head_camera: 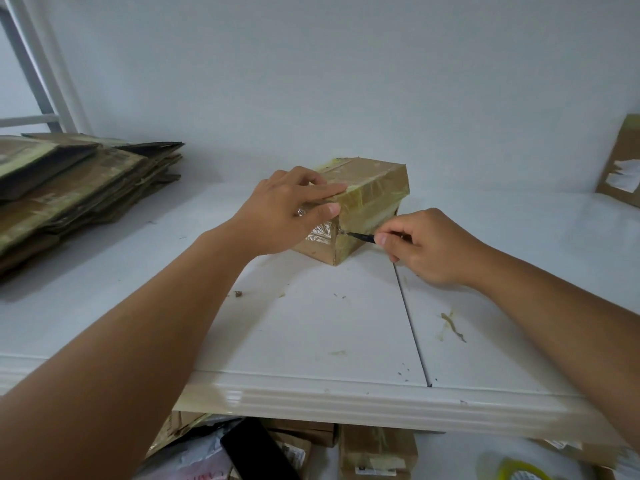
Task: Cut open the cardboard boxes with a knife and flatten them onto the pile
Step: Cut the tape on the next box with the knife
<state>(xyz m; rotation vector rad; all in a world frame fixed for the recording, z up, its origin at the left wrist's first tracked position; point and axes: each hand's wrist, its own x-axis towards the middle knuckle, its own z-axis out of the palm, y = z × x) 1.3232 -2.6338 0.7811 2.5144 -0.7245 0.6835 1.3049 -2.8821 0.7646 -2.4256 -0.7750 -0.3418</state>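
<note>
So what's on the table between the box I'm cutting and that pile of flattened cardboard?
Head view: only bare white table between the box and the pile.

The left hand [277, 209] presses down on a taped box [367, 199] on the white table [311, 323]. The right hand [429, 247] holds a knife [360, 236], its tip touching the box's corner. A pile of flat cardboard [76, 188] sits far left.

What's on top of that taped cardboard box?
The left hand presses on the box, fingers over its near top edge. Tape covers the lid. What's inside can't be seen.
</note>
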